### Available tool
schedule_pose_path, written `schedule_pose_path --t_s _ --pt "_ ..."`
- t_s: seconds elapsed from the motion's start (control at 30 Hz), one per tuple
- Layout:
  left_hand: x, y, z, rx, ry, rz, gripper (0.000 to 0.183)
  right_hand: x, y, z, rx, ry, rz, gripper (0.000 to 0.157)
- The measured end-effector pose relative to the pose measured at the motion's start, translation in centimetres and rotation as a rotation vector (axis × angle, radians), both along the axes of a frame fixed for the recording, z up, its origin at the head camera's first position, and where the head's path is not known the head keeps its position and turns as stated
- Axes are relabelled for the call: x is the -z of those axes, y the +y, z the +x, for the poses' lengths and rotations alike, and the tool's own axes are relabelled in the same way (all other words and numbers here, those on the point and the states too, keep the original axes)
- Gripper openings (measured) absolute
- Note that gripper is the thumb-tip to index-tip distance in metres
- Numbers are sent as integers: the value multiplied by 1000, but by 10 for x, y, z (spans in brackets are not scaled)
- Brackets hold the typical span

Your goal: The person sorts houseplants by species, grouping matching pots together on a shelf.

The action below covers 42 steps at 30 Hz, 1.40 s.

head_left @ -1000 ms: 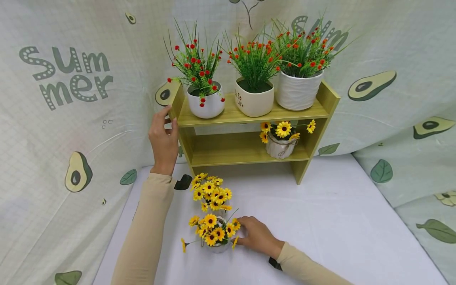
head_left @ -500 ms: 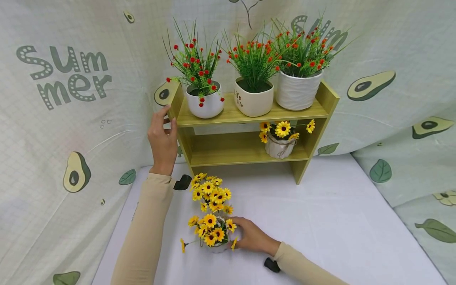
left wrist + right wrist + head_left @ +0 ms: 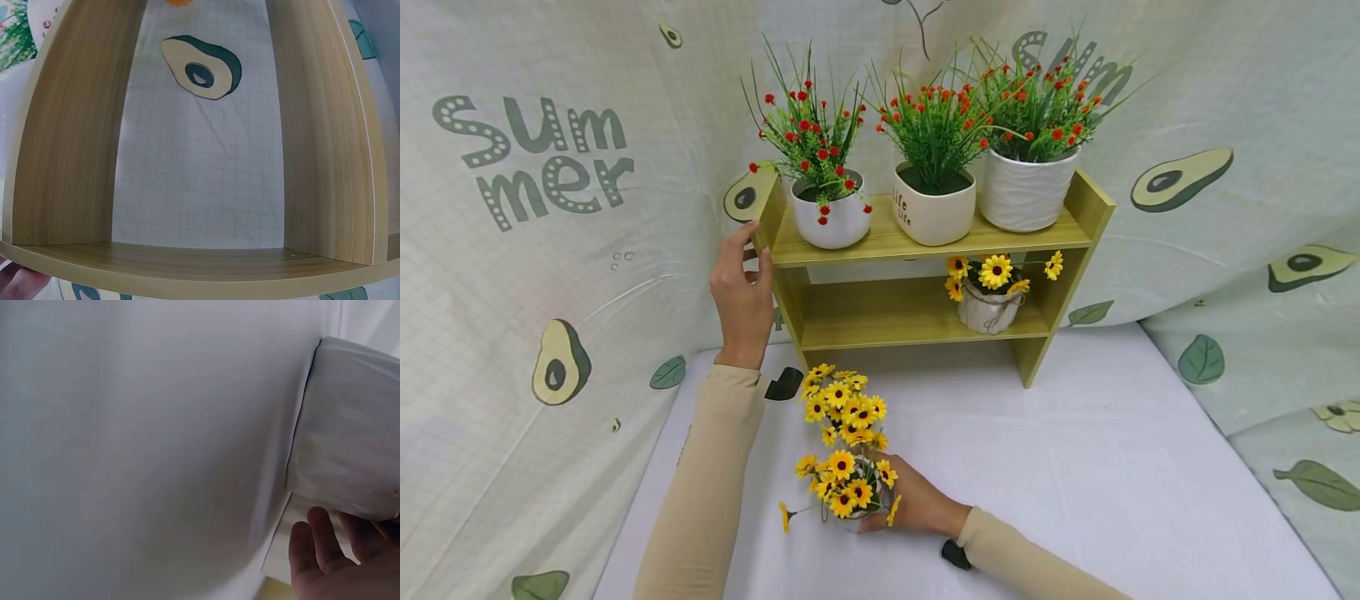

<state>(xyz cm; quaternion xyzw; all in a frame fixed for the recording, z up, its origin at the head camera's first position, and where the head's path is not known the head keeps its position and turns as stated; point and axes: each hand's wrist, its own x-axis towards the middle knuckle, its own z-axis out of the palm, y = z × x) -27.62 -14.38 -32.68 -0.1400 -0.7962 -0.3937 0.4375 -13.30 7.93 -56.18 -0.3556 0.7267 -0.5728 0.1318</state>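
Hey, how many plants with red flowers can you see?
3, all on top of the wooden shelf: the left plant nearest the left hand, the middle plant, and the right plant.

At my right grip point(image 3: 917, 497), the pot point(image 3: 350, 431) looks smooth with a faint sheen. My sleeves point(image 3: 706, 483) are matt cloth; the shelf point(image 3: 880, 310) looks like smooth, grained wood.
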Motion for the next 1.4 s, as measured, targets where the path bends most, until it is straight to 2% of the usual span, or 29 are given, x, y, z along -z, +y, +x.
schedule_pose_path --t_s 0.13,0.33,0.63,0.83,1.07,1.2,1.4 --pt "0 0 0 3 1 0 36 0 -3 -1 4 -14 -27 84" --pt "0 0 1 6 4 0 36 0 -5 -2 47 -26 5 84" --pt "1 -1 -1 19 23 4 35 4 2 12 224 27 169 89" --pt "2 -2 -2 19 30 4 35 0 14 24 305 74 204 85" --pt "1 -1 -2 21 31 -1 35 -13 35 39 354 38 149 78" --pt "0 -1 -1 20 25 -6 35 -24 51 44 396 75 103 77" --pt "1 -1 -2 13 16 -1 35 -47 75 43 474 161 73 78"
